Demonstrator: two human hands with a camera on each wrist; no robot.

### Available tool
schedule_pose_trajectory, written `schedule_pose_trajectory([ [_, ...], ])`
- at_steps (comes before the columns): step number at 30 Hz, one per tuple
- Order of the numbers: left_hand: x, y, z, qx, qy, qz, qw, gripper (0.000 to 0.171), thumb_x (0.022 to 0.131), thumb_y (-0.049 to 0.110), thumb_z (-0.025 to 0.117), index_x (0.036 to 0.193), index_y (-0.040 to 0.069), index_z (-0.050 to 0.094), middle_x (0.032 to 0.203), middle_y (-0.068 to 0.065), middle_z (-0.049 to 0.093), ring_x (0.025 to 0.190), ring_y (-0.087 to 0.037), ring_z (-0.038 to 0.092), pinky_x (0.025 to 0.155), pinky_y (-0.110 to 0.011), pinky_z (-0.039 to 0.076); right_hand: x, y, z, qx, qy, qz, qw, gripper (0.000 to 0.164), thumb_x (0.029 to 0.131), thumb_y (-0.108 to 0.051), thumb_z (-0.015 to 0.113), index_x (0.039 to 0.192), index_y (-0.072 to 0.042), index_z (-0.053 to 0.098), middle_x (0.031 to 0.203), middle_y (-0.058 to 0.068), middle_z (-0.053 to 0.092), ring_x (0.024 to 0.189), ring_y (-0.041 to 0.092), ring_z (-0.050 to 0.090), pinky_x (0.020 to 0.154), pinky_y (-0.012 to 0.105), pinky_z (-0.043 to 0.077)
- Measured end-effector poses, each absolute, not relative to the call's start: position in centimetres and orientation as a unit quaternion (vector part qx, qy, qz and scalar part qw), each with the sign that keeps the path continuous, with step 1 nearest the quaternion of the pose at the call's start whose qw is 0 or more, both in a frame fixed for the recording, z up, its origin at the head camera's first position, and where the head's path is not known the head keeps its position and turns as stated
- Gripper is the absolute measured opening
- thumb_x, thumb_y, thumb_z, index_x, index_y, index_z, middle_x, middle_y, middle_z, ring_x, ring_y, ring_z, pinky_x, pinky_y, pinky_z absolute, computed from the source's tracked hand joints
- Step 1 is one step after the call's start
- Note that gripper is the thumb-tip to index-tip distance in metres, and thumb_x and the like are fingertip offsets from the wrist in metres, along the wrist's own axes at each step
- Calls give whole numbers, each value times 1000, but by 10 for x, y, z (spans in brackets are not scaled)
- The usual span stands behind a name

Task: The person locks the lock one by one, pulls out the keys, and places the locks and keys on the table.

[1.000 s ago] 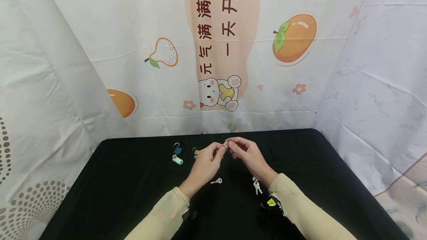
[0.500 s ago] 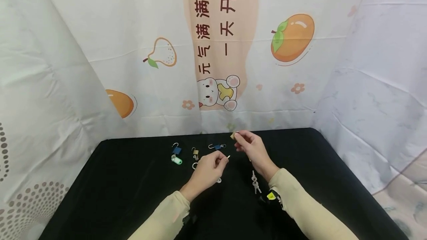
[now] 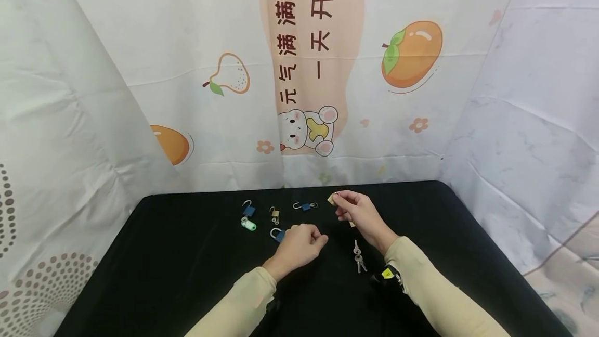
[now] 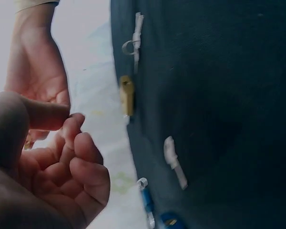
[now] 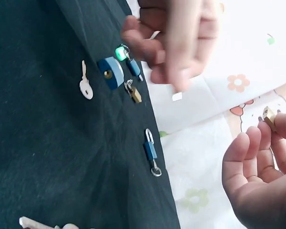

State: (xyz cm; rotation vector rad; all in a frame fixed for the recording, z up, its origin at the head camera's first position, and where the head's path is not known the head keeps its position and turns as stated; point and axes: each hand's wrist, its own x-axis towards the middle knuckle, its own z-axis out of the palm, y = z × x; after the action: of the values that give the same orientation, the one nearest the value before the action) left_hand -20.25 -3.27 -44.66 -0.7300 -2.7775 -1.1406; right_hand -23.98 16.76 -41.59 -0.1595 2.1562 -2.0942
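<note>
In the head view my right hand [image 3: 362, 215] is raised at the table's back edge and pinches a small brass padlock [image 5: 270, 117] between thumb and fingers. My left hand [image 3: 299, 246] hovers lower and to the left, apart from the padlock, thumb against curled fingers. A small pale bit of the key [image 5: 177, 97] shows at its blurred fingertips in the right wrist view; most of it is hidden. Under the left hand lies a loose key [image 4: 174, 160]. A blue padlock [image 5: 110, 73] sits just beyond the left hand. Beneath the right hand is another brass padlock [image 4: 127, 98].
On the black tablecloth [image 3: 187, 274] lie a blue padlock with a green tag [image 3: 249, 225], a brass padlock with keys [image 3: 275, 214] and a blue padlock with a ring [image 3: 306, 206]. Several keys [image 3: 359, 259] lie below the right hand. A printed curtain [image 3: 224, 134] hangs behind.
My hands were together on the brass padlock. The left hand has drawn away toward me with a key, uncovering the blue padlock at the back; the right hand keeps the padlock, shifted slightly right.
</note>
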Motion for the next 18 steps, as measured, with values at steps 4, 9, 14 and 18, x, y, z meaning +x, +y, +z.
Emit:
schedule_pose_trajectory([
  [4, -205, -24, -458, -218, -918, -332, -14, 42, 98, 24, 67, 58, 17, 56, 47, 11, 43, 42, -7, 45, 43, -24, 36, -241, 170, -420, -51, 712, -695, 81, 39, 103, -28, 63, 126, 2, 61, 96, 5, 63, 81, 20, 62, 76, 31, 56],
  [9, -208, -18, -463, -173, -945, -269, -61, 49, 104, 28, 55, 57, 15, 51, 52, 3, 43, 45, -14, 46, 44, -30, 35, -243, 169, -425, -52, 716, -690, 94, 42, 103, -29, 63, 127, 5, 60, 98, 5, 63, 80, 19, 61, 73, 28, 56],
  [14, -211, -14, -465, -147, -958, -214, -121, 42, 105, 26, 51, 65, 13, 57, 62, -3, 50, 52, -19, 51, 48, -34, 40, -244, 170, -430, -43, 716, -690, 101, 41, 103, -27, 63, 128, 6, 60, 102, 12, 63, 77, 17, 60, 72, 27, 55],
  [18, -212, -10, -466, -142, -962, -186, -143, 37, 104, 29, 53, 72, 12, 63, 67, -3, 54, 57, -21, 54, 52, -36, 43, -245, 171, -432, -38, 714, -691, 107, 41, 103, -27, 63, 128, 5, 60, 107, 16, 62, 77, 16, 60, 72, 26, 55],
])
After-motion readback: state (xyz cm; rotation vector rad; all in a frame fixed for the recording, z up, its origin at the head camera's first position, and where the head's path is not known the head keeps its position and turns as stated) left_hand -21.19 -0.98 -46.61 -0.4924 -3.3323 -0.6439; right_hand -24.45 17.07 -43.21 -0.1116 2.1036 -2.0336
